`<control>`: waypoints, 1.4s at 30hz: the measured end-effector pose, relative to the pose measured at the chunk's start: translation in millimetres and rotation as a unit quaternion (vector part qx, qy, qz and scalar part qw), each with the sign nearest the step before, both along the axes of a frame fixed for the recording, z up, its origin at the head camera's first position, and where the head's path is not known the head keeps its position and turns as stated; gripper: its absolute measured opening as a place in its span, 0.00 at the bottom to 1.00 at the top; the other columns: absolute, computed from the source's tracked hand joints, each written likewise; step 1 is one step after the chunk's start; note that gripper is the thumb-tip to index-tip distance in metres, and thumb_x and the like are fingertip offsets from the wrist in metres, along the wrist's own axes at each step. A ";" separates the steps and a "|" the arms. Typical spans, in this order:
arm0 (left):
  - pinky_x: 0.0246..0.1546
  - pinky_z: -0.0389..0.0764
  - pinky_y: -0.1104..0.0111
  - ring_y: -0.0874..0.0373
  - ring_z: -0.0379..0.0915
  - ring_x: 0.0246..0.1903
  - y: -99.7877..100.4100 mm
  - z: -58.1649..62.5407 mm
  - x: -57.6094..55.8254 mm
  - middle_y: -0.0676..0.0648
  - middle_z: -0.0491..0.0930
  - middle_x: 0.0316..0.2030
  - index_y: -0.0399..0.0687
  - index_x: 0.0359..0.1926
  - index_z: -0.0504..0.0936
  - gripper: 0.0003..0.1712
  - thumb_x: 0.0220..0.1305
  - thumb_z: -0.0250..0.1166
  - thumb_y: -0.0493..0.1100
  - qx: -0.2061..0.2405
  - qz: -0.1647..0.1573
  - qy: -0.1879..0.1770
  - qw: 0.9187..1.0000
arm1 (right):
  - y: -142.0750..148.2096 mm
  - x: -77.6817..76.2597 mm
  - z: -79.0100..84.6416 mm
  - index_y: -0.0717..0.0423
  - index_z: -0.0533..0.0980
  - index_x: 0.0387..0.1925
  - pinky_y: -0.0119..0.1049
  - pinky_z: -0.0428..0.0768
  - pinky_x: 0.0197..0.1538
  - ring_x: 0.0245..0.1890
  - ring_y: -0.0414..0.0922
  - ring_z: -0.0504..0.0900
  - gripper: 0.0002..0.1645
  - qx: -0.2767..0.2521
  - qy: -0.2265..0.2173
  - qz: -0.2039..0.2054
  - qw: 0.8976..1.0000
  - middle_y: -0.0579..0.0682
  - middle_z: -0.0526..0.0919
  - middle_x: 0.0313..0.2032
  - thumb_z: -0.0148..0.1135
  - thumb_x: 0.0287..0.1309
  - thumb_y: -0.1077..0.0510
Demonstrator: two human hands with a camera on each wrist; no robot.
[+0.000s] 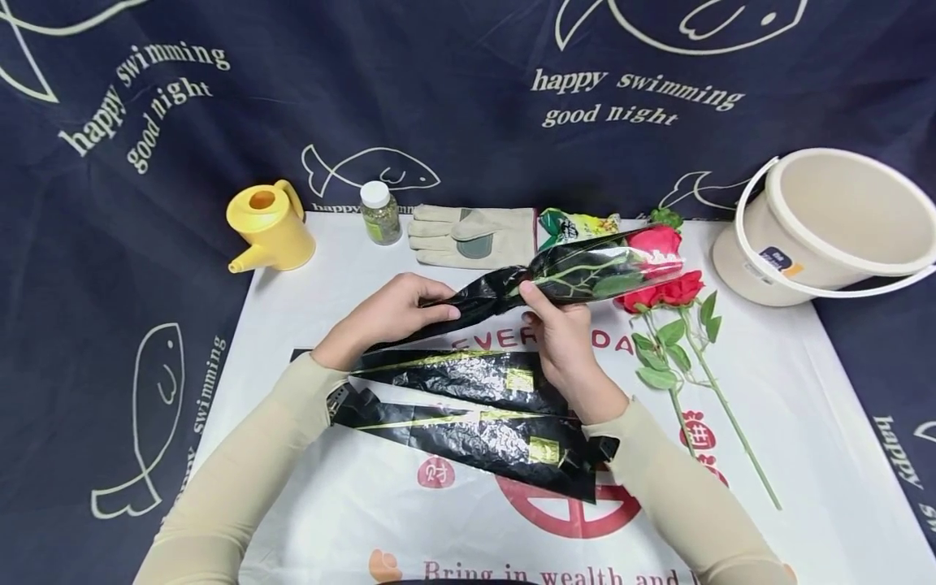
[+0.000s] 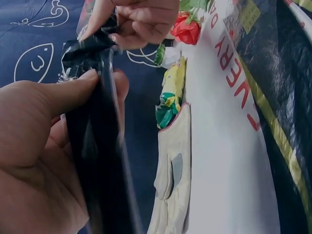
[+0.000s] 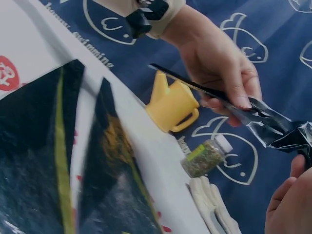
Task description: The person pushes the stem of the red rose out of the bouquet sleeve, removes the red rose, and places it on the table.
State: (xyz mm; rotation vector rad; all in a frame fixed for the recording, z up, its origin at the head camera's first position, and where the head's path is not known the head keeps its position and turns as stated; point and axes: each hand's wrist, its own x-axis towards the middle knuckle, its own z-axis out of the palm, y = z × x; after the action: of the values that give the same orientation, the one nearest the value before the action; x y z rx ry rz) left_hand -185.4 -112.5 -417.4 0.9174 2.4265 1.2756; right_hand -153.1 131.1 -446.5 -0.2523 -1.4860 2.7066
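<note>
A red rose point(image 1: 654, 248) lies inside a flower sleeve point(image 1: 483, 292), black with a clear front, held above the table. My left hand point(image 1: 398, 309) pinches the narrow black end between thumb and fingers. Nearer the bloom, my right hand point(image 1: 566, 341) grips the sleeve where it is bunched, thumb on top. In the left wrist view the sleeve point(image 2: 100, 146) runs down past my left thumb. The right wrist view shows the gathered black plastic point(image 3: 268, 124) between both hands. Two flat black sleeves, an upper one point(image 1: 453, 375) and a lower one point(image 1: 468, 439), lie below my hands.
Loose red roses point(image 1: 680, 288) with green stems lie at the right, beside a beige bucket point(image 1: 760, 244). Along the back stand a yellow watering can point(image 1: 274, 236) and a white-capped jar point(image 1: 380, 215), with gloves point(image 1: 475, 236) and a green-yellow packet point(image 1: 578, 225).
</note>
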 end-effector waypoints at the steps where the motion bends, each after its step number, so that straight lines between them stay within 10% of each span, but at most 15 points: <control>1: 0.33 0.73 0.67 0.64 0.72 0.26 -0.6 0.4 -0.3 0.60 0.82 0.32 0.54 0.38 0.85 0.06 0.62 0.64 0.46 -0.001 0.001 -0.008 1.000 | 2.6 -1.1 0.5 0.57 0.75 0.43 0.31 0.73 0.29 0.28 0.41 0.74 0.21 -0.005 0.003 -0.005 1.000 0.49 0.77 0.36 0.73 0.46 0.62; 17: 0.31 0.72 0.67 0.63 0.70 0.24 -8.6 6.4 -2.8 0.59 0.81 0.30 0.55 0.33 0.85 0.05 0.61 0.65 0.48 -0.023 -0.011 -0.023 0.999 | 23.2 -1.4 1.4 0.55 0.72 0.48 0.32 0.71 0.30 0.31 0.41 0.72 0.23 -0.054 0.014 0.005 0.998 0.49 0.76 0.40 0.69 0.50 0.66; 42: 0.28 0.71 0.68 0.63 0.69 0.23 10.7 8.5 -3.4 0.59 0.81 0.29 0.53 0.32 0.85 0.04 0.63 0.63 0.42 -0.009 -0.013 0.028 0.999 | -16.8 13.1 -5.2 0.57 0.75 0.45 0.32 0.73 0.28 0.32 0.46 0.80 0.19 0.052 0.017 0.075 0.996 0.52 0.82 0.34 0.70 0.50 0.61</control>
State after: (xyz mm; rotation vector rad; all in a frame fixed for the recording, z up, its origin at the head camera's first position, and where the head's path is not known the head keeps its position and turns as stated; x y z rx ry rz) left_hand -188.7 -101.8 -408.9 0.9891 2.4557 1.2332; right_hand -140.0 114.4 -451.8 -0.0929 -1.6938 2.7190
